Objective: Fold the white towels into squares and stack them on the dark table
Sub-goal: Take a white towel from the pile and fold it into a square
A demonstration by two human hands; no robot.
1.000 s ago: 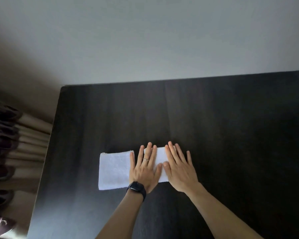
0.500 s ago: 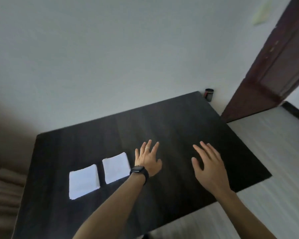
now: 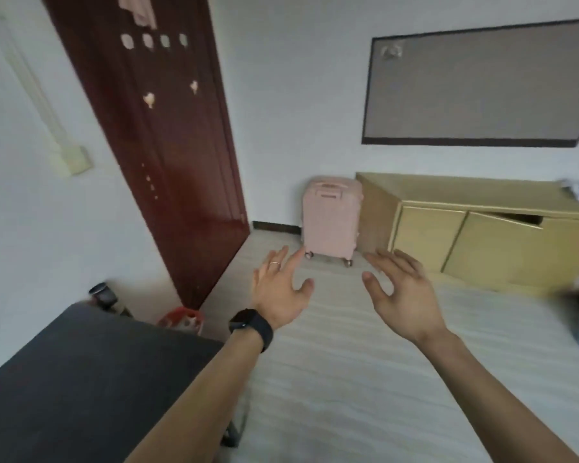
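Note:
Only a corner of the dark table (image 3: 81,379) shows, at the lower left, and no white towel is in view. My left hand (image 3: 278,292), with a ring and a black watch on its wrist, floats over the floor just right of the table, fingers spread and holding nothing. My right hand (image 3: 401,295) hangs in the air beside it, fingers relaxed and slightly bent, also holding nothing.
A dark red door (image 3: 168,145) stands ahead on the left. A pink suitcase (image 3: 331,218) sits beside a low yellow cabinet (image 3: 482,235). A red object (image 3: 181,320) and a dark cup (image 3: 102,292) lie beyond the table corner. Pale floor (image 3: 348,379) stretches ahead.
My view has swung right, from the table top to the room. The folded towels have left the view. Both hands lifted off the towel and now hang free over the floor.

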